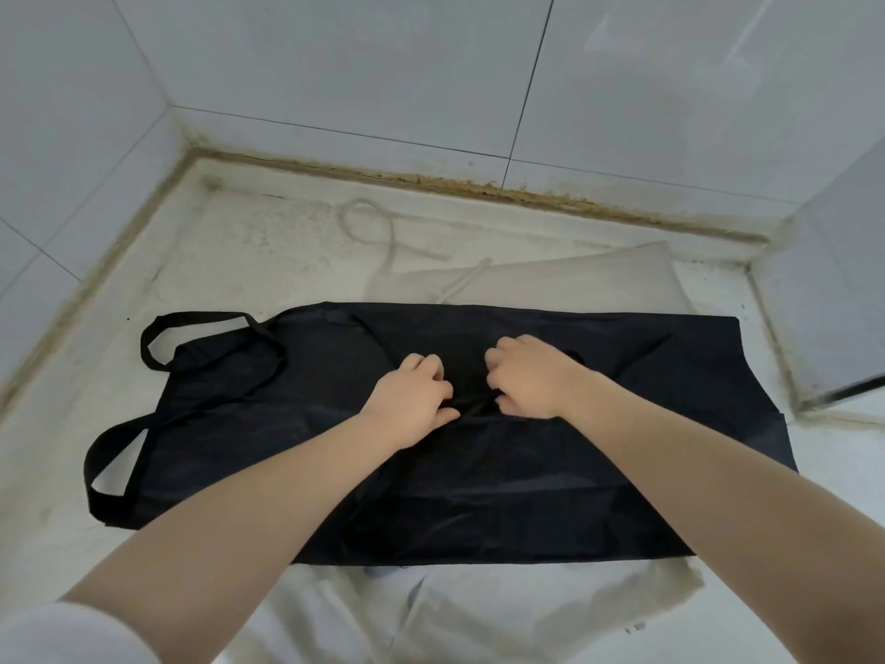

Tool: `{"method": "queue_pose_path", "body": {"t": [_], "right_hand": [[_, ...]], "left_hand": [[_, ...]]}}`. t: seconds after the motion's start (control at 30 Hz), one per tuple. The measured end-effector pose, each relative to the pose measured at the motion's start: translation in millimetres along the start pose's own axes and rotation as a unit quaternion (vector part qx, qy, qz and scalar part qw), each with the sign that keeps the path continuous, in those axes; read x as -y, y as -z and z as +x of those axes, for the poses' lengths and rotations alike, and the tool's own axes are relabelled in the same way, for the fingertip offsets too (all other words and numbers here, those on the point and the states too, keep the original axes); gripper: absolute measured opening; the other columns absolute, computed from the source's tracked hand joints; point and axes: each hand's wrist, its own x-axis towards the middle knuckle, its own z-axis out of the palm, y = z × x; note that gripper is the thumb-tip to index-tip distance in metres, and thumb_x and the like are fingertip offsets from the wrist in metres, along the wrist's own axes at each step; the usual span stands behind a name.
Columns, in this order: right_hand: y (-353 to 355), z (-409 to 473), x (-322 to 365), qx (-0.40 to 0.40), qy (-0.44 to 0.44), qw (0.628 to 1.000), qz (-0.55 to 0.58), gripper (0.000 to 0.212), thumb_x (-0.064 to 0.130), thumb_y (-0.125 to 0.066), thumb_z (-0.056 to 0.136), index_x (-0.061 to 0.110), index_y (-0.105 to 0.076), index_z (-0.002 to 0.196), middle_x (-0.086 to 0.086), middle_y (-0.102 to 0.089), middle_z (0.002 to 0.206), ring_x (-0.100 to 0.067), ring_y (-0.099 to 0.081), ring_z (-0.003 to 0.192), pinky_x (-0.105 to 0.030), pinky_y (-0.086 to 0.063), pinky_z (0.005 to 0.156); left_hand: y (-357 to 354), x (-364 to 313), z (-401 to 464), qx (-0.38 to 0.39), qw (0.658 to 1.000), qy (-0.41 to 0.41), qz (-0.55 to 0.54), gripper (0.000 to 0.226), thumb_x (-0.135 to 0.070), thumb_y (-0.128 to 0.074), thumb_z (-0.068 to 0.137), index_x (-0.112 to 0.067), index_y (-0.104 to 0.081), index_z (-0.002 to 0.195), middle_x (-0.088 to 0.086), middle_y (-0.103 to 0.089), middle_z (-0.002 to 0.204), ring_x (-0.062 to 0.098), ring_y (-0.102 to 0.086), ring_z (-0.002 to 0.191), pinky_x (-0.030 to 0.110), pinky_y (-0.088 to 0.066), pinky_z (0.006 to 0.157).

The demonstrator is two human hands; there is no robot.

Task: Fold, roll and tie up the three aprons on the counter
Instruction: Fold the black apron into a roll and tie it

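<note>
A black apron (598, 462) lies spread flat across the counter, its neck loop (158, 337) and another strap loop (103, 464) trailing off to the left. Both hands meet over its middle. My left hand (412, 400) has curled fingers pinching a black tie strap (471, 405) of the apron. My right hand (524, 381) pinches the same strap from the other side. A beige apron (550, 280) lies partly under the black one at the back, with its cord (368, 222) looped toward the wall. A light apron (479, 611) shows under the black one's near edge.
The pale counter (215, 261) sits in a corner of white tiled walls (335, 64), with a stained joint along the back. A raised ledge (823, 328) stands at the right.
</note>
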Motion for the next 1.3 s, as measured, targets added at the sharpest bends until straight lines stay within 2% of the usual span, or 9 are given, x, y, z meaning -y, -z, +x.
{"method": "queue_pose_path", "body": {"t": [0.23,0.43,0.57,0.67,0.73,0.83,0.97,1.2,1.3], "right_hand": [[26,7,-48,0.013,-0.142,0.987,-0.069,0.03,0.022,-0.041,0.098,0.016,-0.061,0.12,-0.008,-0.048,0.122,-0.027,-0.046,0.111,-0.033,-0.037,0.081],[68,51,-85,-0.147,-0.315,0.916,0.201,0.023,0.016,-0.046,0.097,0.007,-0.065,0.106,-0.008,-0.056,0.098,-0.027,-0.057,0.084,-0.031,-0.043,0.067],[80,58,-78,-0.293,-0.295,0.844,0.338,0.038,0.004,-0.046,0.096,0.01,-0.048,0.133,-0.015,-0.041,0.137,-0.03,-0.053,0.113,-0.03,-0.042,0.088],[64,56,-62,-0.211,-0.268,0.871,0.353,0.088,-0.013,-0.045,0.086,0.027,-0.001,0.151,-0.013,0.01,0.158,-0.028,-0.06,0.087,-0.031,-0.048,0.071],[46,51,-53,-0.139,-0.286,0.889,0.329,0.094,-0.015,-0.045,0.082,0.028,0.002,0.151,-0.011,0.02,0.156,-0.025,-0.058,0.08,-0.032,-0.05,0.066],[14,36,-41,-0.115,-0.254,0.921,0.271,0.053,0.0,-0.05,0.088,0.012,-0.036,0.138,-0.014,-0.014,0.151,-0.029,-0.05,0.109,-0.04,-0.048,0.09],[-10,6,-21,-0.145,-0.151,0.969,0.129,0.019,0.016,-0.055,0.088,0.013,-0.052,0.107,-0.008,-0.039,0.123,-0.023,-0.044,0.104,-0.035,-0.047,0.084],[-50,-38,13,-0.082,-0.11,0.972,0.193,0.021,0.032,-0.052,0.093,0.017,-0.054,0.108,-0.001,-0.038,0.129,-0.019,-0.043,0.109,-0.032,-0.046,0.087],[-78,-73,7,-0.123,-0.188,0.958,0.178,0.027,0.037,-0.048,0.095,0.02,-0.052,0.116,-0.001,-0.037,0.135,-0.022,-0.043,0.115,-0.031,-0.042,0.088]], "left_hand": [[11,0,8,0.073,0.997,-0.016,0.038,0.061,-0.065,-0.033,0.089,-0.014,-0.063,0.101,0.0,-0.042,0.12,0.021,-0.035,0.115,0.039,-0.033,0.1],[2,2,12,0.035,0.999,-0.005,0.035,0.044,-0.038,-0.03,0.1,-0.01,-0.06,0.116,0.0,-0.041,0.129,0.02,-0.033,0.122,0.039,-0.03,0.105],[-4,4,10,0.018,1.0,0.008,-0.008,0.042,-0.036,-0.032,0.1,-0.007,-0.06,0.112,-0.001,-0.042,0.128,0.018,-0.031,0.126,0.036,-0.025,0.11],[-5,4,12,0.005,0.999,0.024,-0.03,0.042,-0.038,-0.036,0.099,-0.007,-0.062,0.109,-0.001,-0.043,0.129,0.018,-0.031,0.127,0.036,-0.024,0.11],[-10,2,12,-0.012,0.999,0.032,-0.029,0.041,-0.04,-0.038,0.097,-0.009,-0.059,0.112,0.0,-0.043,0.13,0.02,-0.031,0.127,0.035,-0.026,0.108],[-18,-3,10,-0.071,0.996,0.05,-0.028,0.038,-0.041,-0.045,0.095,-0.011,-0.049,0.117,0.003,-0.045,0.124,0.021,-0.037,0.12,0.029,-0.035,0.102],[-15,-4,8,-0.104,0.99,0.045,-0.087,0.037,-0.037,-0.056,0.091,-0.01,-0.043,0.113,0.005,-0.045,0.117,0.021,-0.043,0.107,0.026,-0.038,0.09],[-5,-10,-12,-0.062,0.996,-0.035,0.057,0.024,-0.036,-0.062,0.087,-0.012,-0.062,0.09,0.006,-0.04,0.131,0.023,-0.041,0.12,0.035,-0.035,0.103],[-7,-24,-23,-0.118,0.979,-0.074,0.147,0.034,-0.031,-0.087,0.057,-0.011,-0.065,0.074,0.008,-0.06,0.098,0.024,-0.06,0.087,0.034,-0.051,0.077]]}}
